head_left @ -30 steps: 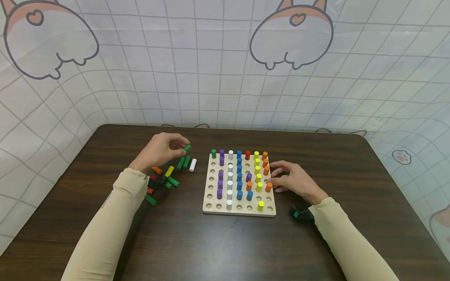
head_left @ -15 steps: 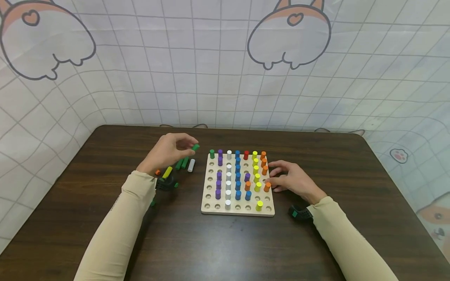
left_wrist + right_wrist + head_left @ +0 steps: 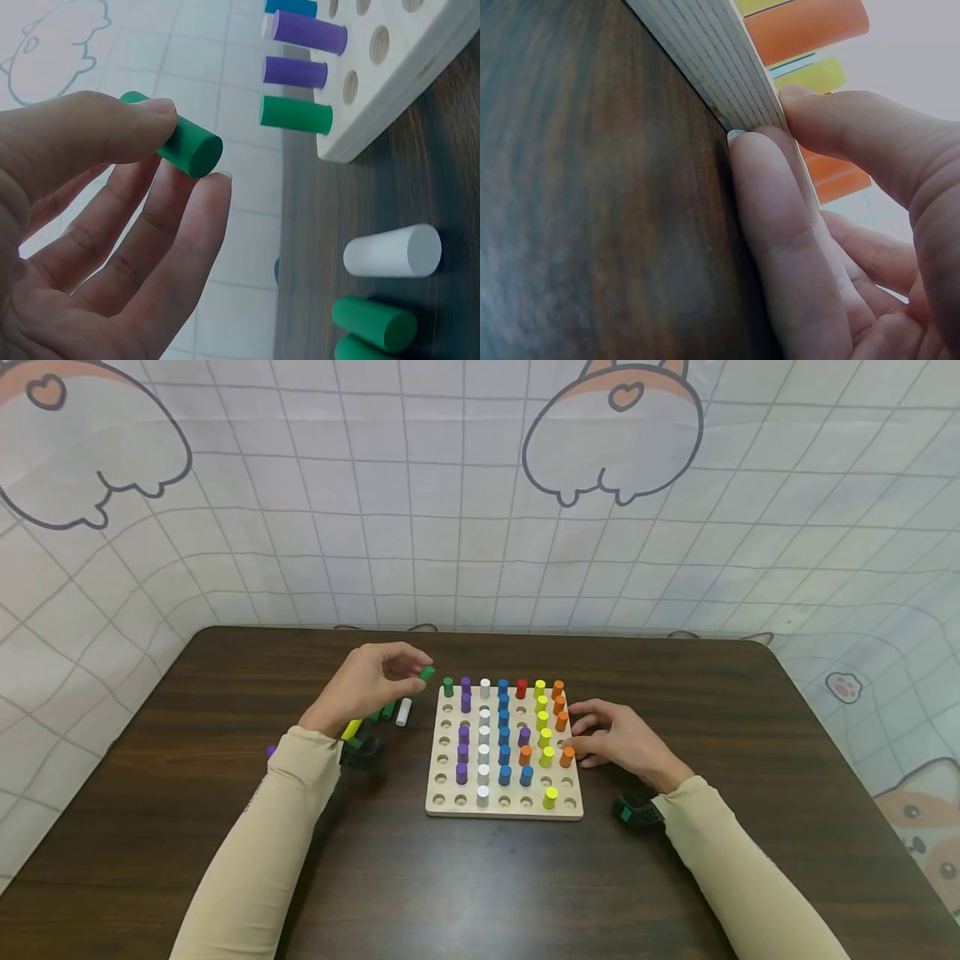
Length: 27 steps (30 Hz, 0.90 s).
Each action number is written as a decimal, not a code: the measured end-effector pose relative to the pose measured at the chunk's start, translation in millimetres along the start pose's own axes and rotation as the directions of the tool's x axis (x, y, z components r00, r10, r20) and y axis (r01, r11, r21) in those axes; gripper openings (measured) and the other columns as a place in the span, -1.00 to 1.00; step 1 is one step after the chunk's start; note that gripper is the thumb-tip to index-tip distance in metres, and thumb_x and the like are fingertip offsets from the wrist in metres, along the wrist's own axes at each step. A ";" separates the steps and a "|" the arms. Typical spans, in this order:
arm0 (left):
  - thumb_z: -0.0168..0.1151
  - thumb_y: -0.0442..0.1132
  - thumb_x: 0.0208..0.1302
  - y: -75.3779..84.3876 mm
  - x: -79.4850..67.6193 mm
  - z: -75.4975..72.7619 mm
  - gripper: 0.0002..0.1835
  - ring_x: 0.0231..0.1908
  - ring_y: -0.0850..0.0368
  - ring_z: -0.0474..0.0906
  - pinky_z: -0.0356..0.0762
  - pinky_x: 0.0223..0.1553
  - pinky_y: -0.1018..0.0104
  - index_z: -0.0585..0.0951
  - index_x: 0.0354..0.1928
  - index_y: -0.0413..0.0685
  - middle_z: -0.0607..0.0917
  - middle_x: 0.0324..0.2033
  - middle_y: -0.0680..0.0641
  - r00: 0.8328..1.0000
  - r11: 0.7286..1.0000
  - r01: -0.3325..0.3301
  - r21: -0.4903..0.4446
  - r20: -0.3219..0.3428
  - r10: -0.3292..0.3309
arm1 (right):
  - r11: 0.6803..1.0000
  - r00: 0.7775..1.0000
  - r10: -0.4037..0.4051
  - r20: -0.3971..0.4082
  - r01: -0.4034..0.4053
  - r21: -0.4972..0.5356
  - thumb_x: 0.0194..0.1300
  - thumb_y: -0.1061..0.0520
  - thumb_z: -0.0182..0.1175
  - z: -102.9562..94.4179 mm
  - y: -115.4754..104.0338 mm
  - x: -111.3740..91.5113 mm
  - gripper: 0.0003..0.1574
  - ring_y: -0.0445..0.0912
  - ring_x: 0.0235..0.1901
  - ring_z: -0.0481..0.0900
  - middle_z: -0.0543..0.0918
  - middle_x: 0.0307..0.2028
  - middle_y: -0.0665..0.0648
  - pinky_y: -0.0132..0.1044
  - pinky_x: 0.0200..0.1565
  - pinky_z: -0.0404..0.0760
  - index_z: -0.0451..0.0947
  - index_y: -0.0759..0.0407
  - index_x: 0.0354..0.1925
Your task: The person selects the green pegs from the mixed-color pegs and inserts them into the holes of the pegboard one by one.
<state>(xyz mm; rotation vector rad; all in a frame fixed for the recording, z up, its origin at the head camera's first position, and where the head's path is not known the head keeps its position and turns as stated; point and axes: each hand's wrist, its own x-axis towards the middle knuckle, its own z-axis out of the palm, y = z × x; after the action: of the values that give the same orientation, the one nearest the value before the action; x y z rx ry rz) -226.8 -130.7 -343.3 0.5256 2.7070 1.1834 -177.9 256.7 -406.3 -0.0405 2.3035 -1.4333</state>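
Note:
My left hand [image 3: 373, 687] pinches a green peg [image 3: 190, 142] between thumb and fingers, raised just left of the board's far left corner. The wooden pegboard [image 3: 450, 811] lies flat on the table, with columns of coloured pegs standing in its holes. A green peg [image 3: 448, 687] stands in its far left corner hole, with open holes down that column. My right hand [image 3: 628, 745] grips the board's right edge, thumb on the top face and fingers against the side, as the right wrist view shows. Orange pegs [image 3: 810, 30] stand beside that thumb.
Left of the board, a loose white peg [image 3: 403, 712] lies near several green pegs [image 3: 375, 324] and a yellow peg [image 3: 352, 729]. A purple peg [image 3: 271, 750] shows past the left sleeve, which hides part of this area. A patterned cloth [image 3: 450, 527] hangs behind the table.
My left hand has carried the green peg rightward, close to the board's far left corner. My right hand has stayed at the board's right edge. The head view has shifted slightly.

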 end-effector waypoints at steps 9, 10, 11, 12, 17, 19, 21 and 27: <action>0.41 -0.22 0.35 -3.1 6.1 10.3 -0.70 0.01 0.04 0.73 0.68 0.07 0.05 0.69 0.10 0.07 0.79 -0.01 -0.05 1.000 1.000 -0.018 -0.022 -0.017 0.018 | 1.000 1.000 -0.002 0.004 0.002 -0.003 0.31 0.00 0.44 -2.4 -0.2 4.2 -0.13 -0.05 -0.20 0.76 0.59 0.04 0.24 -0.20 -0.13 0.82 0.33 0.15 0.46; 0.41 -0.22 0.35 -3.3 6.2 11.7 -0.70 0.01 0.04 0.73 0.68 0.07 0.05 0.70 0.10 0.07 0.79 -0.01 -0.05 1.000 0.999 -0.017 -0.027 -0.016 0.017 | 1.000 1.000 -0.001 0.005 0.001 -0.003 0.31 0.00 0.44 -2.6 0.2 4.6 -0.13 -0.06 -0.20 0.76 0.59 0.04 0.24 -0.21 -0.13 0.82 0.33 0.15 0.46; 0.41 -0.23 0.35 -3.2 6.2 13.1 -0.71 0.01 0.04 0.73 0.67 0.08 0.05 0.70 0.09 0.06 0.79 -0.02 -0.05 1.000 0.999 -0.016 -0.032 -0.016 0.015 | 1.000 1.000 0.000 0.004 0.000 -0.003 0.31 0.01 0.44 -2.9 0.5 4.9 -0.13 -0.06 -0.19 0.77 0.58 0.04 0.24 -0.21 -0.13 0.82 0.33 0.16 0.46; 0.41 -0.23 0.35 -3.0 6.2 14.5 -0.71 0.00 0.03 0.73 0.67 0.08 0.04 0.70 0.09 0.06 0.79 -0.03 -0.05 1.000 0.999 -0.015 -0.035 -0.016 0.015 | 1.000 1.000 0.003 0.004 -0.003 -0.003 0.31 0.01 0.44 -3.1 0.8 5.1 -0.14 -0.06 -0.19 0.76 0.58 0.04 0.24 -0.21 -0.13 0.82 0.33 0.16 0.45; 0.42 -0.23 0.33 -3.0 6.8 18.4 -0.71 0.00 0.02 0.73 0.67 0.10 0.01 0.69 0.08 0.05 0.79 -0.03 -0.06 1.000 0.999 -0.018 -0.045 -0.021 0.017 | 1.000 1.000 0.013 0.005 -0.013 0.001 0.32 0.03 0.43 -3.5 -0.4 5.6 -0.15 -0.07 -0.19 0.77 0.57 0.05 0.24 -0.21 -0.13 0.82 0.34 0.16 0.45; 0.42 -0.24 0.33 -4.2 7.2 19.7 -0.71 0.00 0.02 0.73 0.67 0.10 0.01 0.69 0.08 0.05 0.78 -0.02 -0.06 1.000 0.999 -0.021 -0.048 -0.022 0.020 | 1.000 1.000 0.014 0.009 -0.014 0.003 0.32 0.03 0.43 -3.3 -0.3 5.8 -0.15 -0.07 -0.19 0.76 0.57 0.05 0.24 -0.21 -0.13 0.82 0.33 0.15 0.46; 0.42 -0.24 0.33 -5.1 7.6 20.9 -0.70 0.00 0.02 0.73 0.68 0.10 0.01 0.68 0.08 0.04 0.78 -0.01 -0.06 0.999 0.999 -0.027 -0.047 -0.021 0.026 | 1.000 1.000 0.016 0.012 -0.016 0.004 0.31 0.03 0.44 -3.5 -0.2 5.4 -0.14 -0.05 -0.19 0.76 0.57 0.05 0.25 -0.20 -0.13 0.82 0.33 0.15 0.46; 0.43 -0.26 0.31 -5.2 8.9 24.4 -0.70 0.00 0.02 0.72 0.69 0.12 0.01 0.68 0.07 0.02 0.78 -0.01 -0.06 0.999 0.997 -0.047 -0.060 -0.019 0.046 | 1.000 1.000 0.009 0.014 -0.009 0.005 0.32 0.03 0.43 -3.8 -1.3 4.3 -0.15 -0.04 -0.20 0.75 0.57 0.04 0.25 -0.20 -0.13 0.82 0.33 0.15 0.46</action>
<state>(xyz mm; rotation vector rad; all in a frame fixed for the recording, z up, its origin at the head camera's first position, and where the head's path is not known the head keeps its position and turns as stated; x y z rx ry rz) -230.0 -114.0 -363.6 0.5754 2.6782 1.2830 -183.4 258.3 -405.2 -0.0379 2.2864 -1.4297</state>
